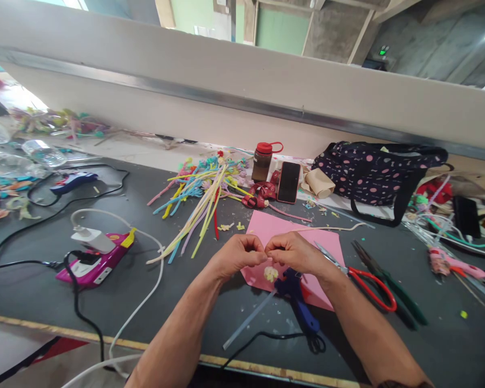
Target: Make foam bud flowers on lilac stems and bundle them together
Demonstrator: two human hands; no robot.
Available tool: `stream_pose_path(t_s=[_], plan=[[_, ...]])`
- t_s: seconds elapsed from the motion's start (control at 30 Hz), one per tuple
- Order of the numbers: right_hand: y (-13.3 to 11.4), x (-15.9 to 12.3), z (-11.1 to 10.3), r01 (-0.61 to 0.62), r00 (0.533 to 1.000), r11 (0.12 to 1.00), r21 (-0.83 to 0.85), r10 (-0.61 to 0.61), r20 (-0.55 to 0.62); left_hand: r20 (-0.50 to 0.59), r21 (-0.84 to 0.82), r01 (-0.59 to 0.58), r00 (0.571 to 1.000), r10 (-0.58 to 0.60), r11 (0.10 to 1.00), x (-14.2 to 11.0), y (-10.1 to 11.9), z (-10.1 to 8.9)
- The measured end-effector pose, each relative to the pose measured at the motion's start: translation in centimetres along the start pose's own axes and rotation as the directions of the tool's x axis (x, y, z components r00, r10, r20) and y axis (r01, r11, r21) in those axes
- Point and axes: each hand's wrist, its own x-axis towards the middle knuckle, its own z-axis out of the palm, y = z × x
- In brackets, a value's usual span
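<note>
My left hand (244, 252) and my right hand (293, 250) meet fingertip to fingertip above a pink sheet (327, 245). Both are closed in a pinch, and whatever lies between the fingers is too small to make out. Just below them sits a small pale yellow tuft (270, 274). A blue glue gun (299, 304) lies beside it, a clear glue stick (250, 319) reaching out to the lower left. To the right of my right hand are red-handled scissors (372, 288) and dark green-handled pliers (392, 288).
Colourful fuzzy stems (202, 207) are heaped left of centre. A phone (288, 183) leans near a red-capped bottle (262, 161); a dark patterned bag (372, 175) stands behind. A magenta power strip (99, 264) with cables lies left, a pink glue gun (456, 264) right.
</note>
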Motion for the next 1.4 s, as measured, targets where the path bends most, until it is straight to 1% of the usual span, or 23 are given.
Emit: stream_pose_path(t_s=[0.23, 0.43, 0.5, 0.53, 0.6, 0.67, 0.73, 0.77, 0.83, 0.9, 0.93, 1.0, 1.1, 1.2, 1.27, 1.3, 1.33, 1.4], plan=[[-0.3, 0.1, 0.0, 0.045, 0.999, 0.983, -0.177, -0.049, -0.020, -0.031, 0.135, -0.044, 0.998, 0.049, 0.990, 0.0, 0.2, 0.2], [-0.7, 0.0, -0.2, 0.071, 0.996, 0.966, -0.249, -0.083, -0.038, -0.014, 0.126, -0.107, 0.994, 0.109, 0.986, 0.1, 0.0, 0.2], [-0.7, 0.0, -0.2, 0.075, 0.995, 0.963, -0.259, -0.089, -0.043, -0.024, 0.202, -0.151, 0.987, 0.159, 0.968, 0.0, 0.0, 0.3], [-0.7, 0.0, -0.2, 0.071, 0.995, 0.961, -0.267, -0.086, -0.048, -0.036, 0.275, -0.181, 0.980, 0.198, 0.944, -0.1, 0.1, 0.4], [-0.6, 0.0, -0.3, 0.047, 0.995, 0.954, -0.295, -0.069, -0.067, -0.057, 0.475, -0.230, 0.955, 0.290, 0.850, -0.2, 0.1, 0.6], [-0.5, 0.1, -0.4, 0.008, 0.994, 0.944, -0.330, -0.042, -0.096, -0.056, 0.673, -0.249, 0.922, 0.383, 0.697, -0.3, 0.1, 0.9], [-0.4, 0.1, -0.5, -0.025, 0.993, 0.935, -0.353, -0.017, -0.114, -0.031, 0.816, -0.235, 0.894, 0.446, 0.527, -0.3, -0.1, 1.1], [-0.3, 0.2, -0.5, -0.036, 0.993, 0.932, -0.361, -0.008, -0.120, -0.018, 0.867, -0.216, 0.887, 0.461, 0.449, -0.3, -0.2, 1.2], [-0.2, 0.3, -0.4, -0.063, 0.990, 0.923, -0.380, 0.009, -0.143, -0.004, 0.934, -0.160, 0.890, 0.456, 0.320, -0.2, -0.5, 1.4], [-0.1, 0.4, -0.1, -0.093, 0.985, 0.912, -0.400, 0.025, -0.173, -0.017, 0.963, -0.102, 0.902, 0.432, 0.250, -0.1, -0.7, 1.5], [0.0, 0.4, 0.0, -0.110, 0.982, 0.907, -0.407, 0.036, -0.185, -0.030, 0.967, -0.080, 0.906, 0.421, 0.240, -0.1, -0.8, 1.6], [0.2, 0.5, 0.2, -0.135, 0.980, 0.904, -0.405, 0.061, -0.190, -0.057, 0.963, -0.056, 0.913, 0.405, 0.262, -0.1, -0.9, 1.7], [0.3, 0.6, 0.4, -0.125, 0.981, 0.916, -0.381, 0.056, -0.187, -0.111, 0.929, -0.053, 0.905, 0.411, 0.368, 0.0, -0.9, 1.7], [0.3, 0.7, 0.4, -0.058, 0.982, 0.934, -0.354, -0.010, -0.187, -0.180, 0.865, -0.064, 0.886, 0.427, 0.498, 0.1, -0.8, 1.6], [0.2, 0.7, 0.3, -0.014, 0.982, 0.943, -0.334, -0.050, -0.184, -0.215, 0.828, -0.069, 0.878, 0.427, 0.557, 0.1, -0.8, 1.4], [0.2, 0.7, 0.3, -0.004, 0.980, 0.945, -0.327, -0.060, -0.187, -0.225, 0.821, -0.071, 0.872, 0.436, 0.566, 0.2, -0.9, 1.4], [0.2, 0.7, 0.3, -0.006, 0.978, 0.946, -0.325, -0.062, -0.197, -0.226, 0.827, -0.075, 0.863, 0.452, 0.557, 0.2, -0.9, 1.3], [0.3, 0.7, 0.4, -0.035, 0.973, 0.939, -0.342, -0.046, -0.228, -0.195, 0.873, -0.078, 0.849, 0.491, 0.481, 0.2, -1.1, 1.4]])
